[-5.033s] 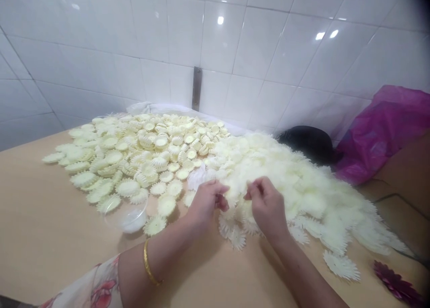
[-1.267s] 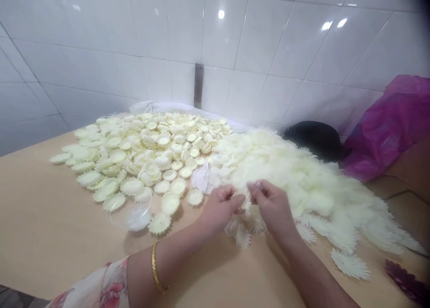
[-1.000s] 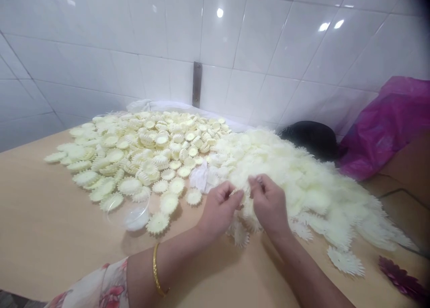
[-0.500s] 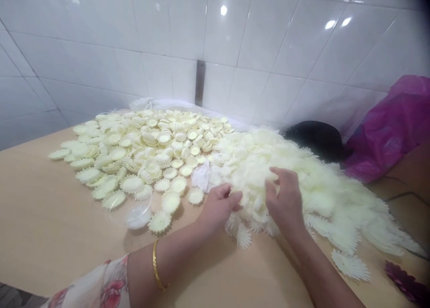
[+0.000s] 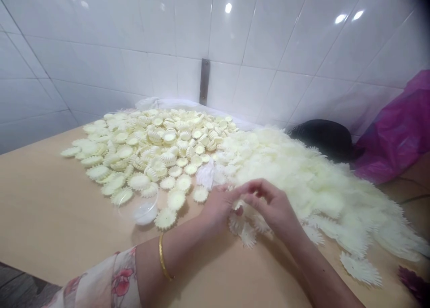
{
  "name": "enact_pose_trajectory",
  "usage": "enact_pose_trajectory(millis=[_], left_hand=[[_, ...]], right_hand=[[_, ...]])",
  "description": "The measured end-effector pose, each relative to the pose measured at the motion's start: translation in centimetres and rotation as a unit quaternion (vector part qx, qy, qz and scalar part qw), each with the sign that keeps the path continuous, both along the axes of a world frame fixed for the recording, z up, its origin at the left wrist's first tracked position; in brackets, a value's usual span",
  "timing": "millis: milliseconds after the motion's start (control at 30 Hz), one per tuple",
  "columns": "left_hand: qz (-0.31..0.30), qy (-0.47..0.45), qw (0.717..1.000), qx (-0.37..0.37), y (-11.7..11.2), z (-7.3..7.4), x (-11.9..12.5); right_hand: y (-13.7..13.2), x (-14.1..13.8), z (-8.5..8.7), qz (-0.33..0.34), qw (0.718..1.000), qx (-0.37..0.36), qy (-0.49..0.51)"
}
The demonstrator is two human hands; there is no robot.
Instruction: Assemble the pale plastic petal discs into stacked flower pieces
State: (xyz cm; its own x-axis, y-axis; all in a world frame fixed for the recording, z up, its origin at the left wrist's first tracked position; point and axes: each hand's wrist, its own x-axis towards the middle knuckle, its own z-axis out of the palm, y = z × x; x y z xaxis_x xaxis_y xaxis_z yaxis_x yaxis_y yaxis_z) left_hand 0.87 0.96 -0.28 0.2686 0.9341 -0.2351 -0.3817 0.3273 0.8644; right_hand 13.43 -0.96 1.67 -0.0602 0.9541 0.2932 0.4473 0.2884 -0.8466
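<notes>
My left hand (image 5: 220, 205) is closed, and a pale scalloped flower-petal piece (image 5: 238, 204) shows between its fingers. My right hand (image 5: 268, 202) meets it from the right, with thumb and fingertips pinched at the same piece. The fingers hide most of it. Just behind and right of my hands spreads a heap of thin, pale yellow petal pieces (image 5: 295, 173). A few loose petals (image 5: 247, 234) lie on the table right below my hands. To the left is a pile of cupped, scalloped flower pieces (image 5: 157, 155).
A clear bowl (image 5: 145, 213) with white stuff in it stands left of my left forearm on the wooden table (image 5: 67, 214). A crumpled white scrap (image 5: 205, 173) lies between the heaps. Behind are a black rounded object (image 5: 320, 137), a pink plastic bag (image 5: 393, 128) and a tiled wall (image 5: 262, 34).
My right hand has moved left and down from the petal heap to my left hand. Its fingers have closed at the piece there. The view has shifted slightly.
</notes>
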Motion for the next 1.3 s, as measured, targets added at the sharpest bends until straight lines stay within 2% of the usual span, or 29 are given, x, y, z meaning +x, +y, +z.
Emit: enact_pose_trajectory(millis=[133, 333, 500, 567, 633, 667, 733, 900, 1000, 1067, 1133, 1233, 1300], left_hand=[[-0.042, -0.012, 0.999, 0.001, 0.3, -0.4, -0.3], [-0.070, -0.010, 0.994, 0.081, 0.4, 0.2, -0.4], [-0.063, 0.043, 0.988, 0.133, 0.3, 0.3, -0.1], [-0.065, 0.063, 0.983, 0.159, 0.0, 0.2, -0.1], [-0.074, 0.082, 0.977, 0.184, -0.4, 0.2, -0.1], [-0.079, 0.090, 0.974, 0.192, -0.5, 0.2, -0.2], [-0.085, 0.095, 0.973, 0.193, -0.6, 0.2, -0.2], [-0.068, 0.079, 0.986, 0.130, -0.2, 0.0, 0.0], [-0.061, 0.066, 0.990, 0.113, 0.1, -0.2, 0.0], [-0.053, 0.051, 0.992, 0.103, 0.2, -0.3, -0.1], [-0.044, 0.031, 0.995, 0.088, 0.3, -0.4, -0.1], [-0.039, 0.009, 0.996, 0.075, 0.3, -0.4, -0.2], [-0.028, 0.008, 0.997, 0.065, 0.2, -0.4, -0.2]], right_hand=[[-0.3, -0.6, 0.1, 0.038, 0.996, -0.045, 0.066], [0.1, -0.4, -0.1, -0.017, 0.991, -0.031, 0.132], [0.5, -0.2, -0.2, -0.117, 0.983, -0.012, 0.142], [0.9, 0.6, -0.1, -0.177, 0.975, 0.006, 0.132], [1.4, 1.9, 0.0, -0.270, 0.953, 0.034, 0.133], [1.7, 2.7, 0.0, -0.325, 0.933, 0.059, 0.145], [2.1, 4.1, -0.1, -0.376, 0.917, 0.103, 0.088], [2.5, 4.7, -0.9, -0.334, 0.915, 0.186, -0.129], [2.1, 3.9, -1.1, -0.326, 0.900, 0.243, -0.156], [1.7, 3.2, -1.0, -0.308, 0.904, 0.256, -0.152], [1.3, 2.3, -0.8, -0.258, 0.927, 0.235, -0.140], [0.6, 1.1, -0.5, -0.175, 0.966, 0.161, -0.101], [0.2, 0.7, -0.2, -0.150, 0.981, 0.110, -0.059]])
